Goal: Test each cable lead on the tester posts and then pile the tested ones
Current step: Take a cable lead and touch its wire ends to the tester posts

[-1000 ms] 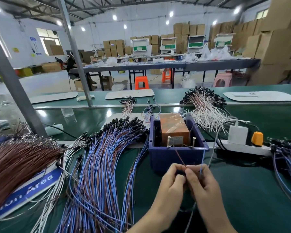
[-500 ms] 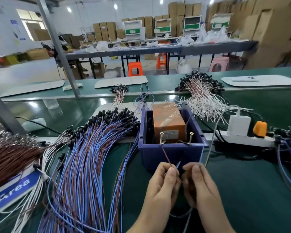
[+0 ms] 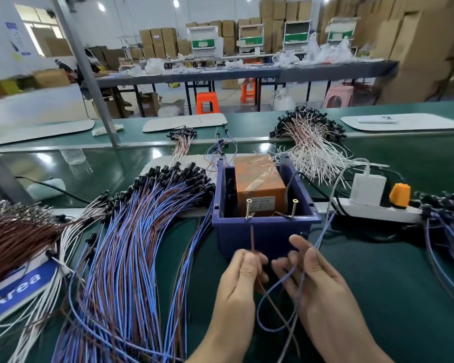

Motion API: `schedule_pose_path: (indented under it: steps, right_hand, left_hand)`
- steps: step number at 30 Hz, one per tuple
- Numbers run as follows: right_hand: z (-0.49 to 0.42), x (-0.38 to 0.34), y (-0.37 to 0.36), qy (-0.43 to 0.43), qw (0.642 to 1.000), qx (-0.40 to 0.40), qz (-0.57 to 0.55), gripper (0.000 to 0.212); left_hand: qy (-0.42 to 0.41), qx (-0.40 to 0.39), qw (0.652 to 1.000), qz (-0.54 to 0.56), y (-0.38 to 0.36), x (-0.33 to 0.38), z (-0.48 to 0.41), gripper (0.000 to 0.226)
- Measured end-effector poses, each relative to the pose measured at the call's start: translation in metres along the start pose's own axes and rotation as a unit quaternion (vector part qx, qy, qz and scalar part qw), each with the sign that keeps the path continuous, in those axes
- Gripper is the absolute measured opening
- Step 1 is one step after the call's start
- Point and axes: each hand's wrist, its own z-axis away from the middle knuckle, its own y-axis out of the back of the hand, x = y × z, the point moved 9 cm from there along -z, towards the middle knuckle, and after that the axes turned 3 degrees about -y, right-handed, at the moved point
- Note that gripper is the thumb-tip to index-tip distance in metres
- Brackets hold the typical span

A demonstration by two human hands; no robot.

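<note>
Your hands have drawn apart since half a second ago, when they sat close together in front of the blue bin [image 3: 262,231]. Your left hand [image 3: 237,286] now pinches the brown wire [image 3: 252,238] and holds it straight up, so its tip reaches the left brass post [image 3: 247,208]; whether it is touching yet is too fine to tell. Your right hand [image 3: 317,279] has spread, with the fingers loose and half uncurled, and the blue wire [image 3: 323,233] runs across them up toward the right brass post [image 3: 294,209], with its end off to the right of it. That reads as the two leads being split and lined up on the posts, so this cable is mid-test, not finished. The big fan of blue and brown cables [image 3: 131,247] lies to your left on the green bench [image 3: 393,279], just beside the bin.
</note>
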Motion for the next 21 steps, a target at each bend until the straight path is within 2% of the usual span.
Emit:
schedule_pose_path:
  steps: [2, 4, 6, 9, 13, 21]
  right_hand:
    - [-0.001, -0.007, 0.008, 0.009, 0.999, 0.030, -0.001, 0.032]
    - [-0.001, -0.011, 0.014, 0.011, 0.999, 0.041, 0.034, 0.035]
    - [-0.001, -0.011, 0.016, 0.008, 0.997, 0.042, 0.069, 0.039]
    - [-0.002, -0.009, 0.017, 0.011, 0.993, 0.052, 0.106, 0.040]
    - [-0.004, -0.009, 0.014, 0.039, 0.983, 0.069, 0.167, 0.040]
    - [0.004, -0.020, -0.003, 0.168, 0.936, 0.103, 0.290, 0.041]
  left_hand:
    - [-0.009, 0.030, 0.999, 0.042, 0.011, 0.004, -0.001, 0.036]
    - [0.033, 0.034, 0.988, 0.149, 0.015, 0.003, -0.003, 0.032]
    - [0.070, 0.040, 0.977, 0.198, 0.017, -0.001, -0.004, 0.029]
    - [0.089, 0.057, 0.979, 0.174, 0.020, -0.008, -0.004, 0.025]
    - [0.074, 0.067, 0.987, 0.125, 0.017, -0.010, -0.004, 0.027]
    - [0.030, 0.098, 0.991, 0.085, 0.020, -0.010, -0.010, 0.030]
